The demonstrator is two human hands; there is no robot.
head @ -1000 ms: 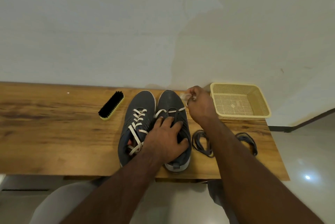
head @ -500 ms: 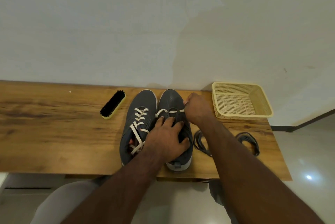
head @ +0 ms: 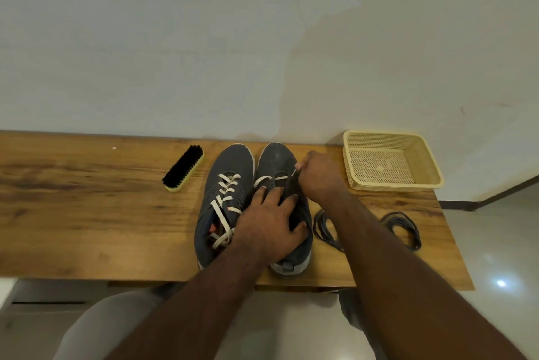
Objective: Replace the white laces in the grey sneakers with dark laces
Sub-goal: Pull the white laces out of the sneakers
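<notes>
While the left hand (head: 269,224) presses flat on the right sneaker (head: 281,173) at the bench (head: 87,214) centre, the right hand (head: 318,177) has its fingers clamped on the white lace (head: 280,176), unthreading the last rows. Next, I judge: draw it free, then fetch the dark laces (head: 404,228) at four o'clock.

My left hand (head: 269,224) covers the right sneaker's (head: 278,160) tongue and near eyelets. My right hand (head: 319,177) hides its grip on the white lace (head: 280,176). My right forearm crosses the near dark lace (head: 322,228). The tabletop (head: 87,214) runs off the left edge.
</notes>
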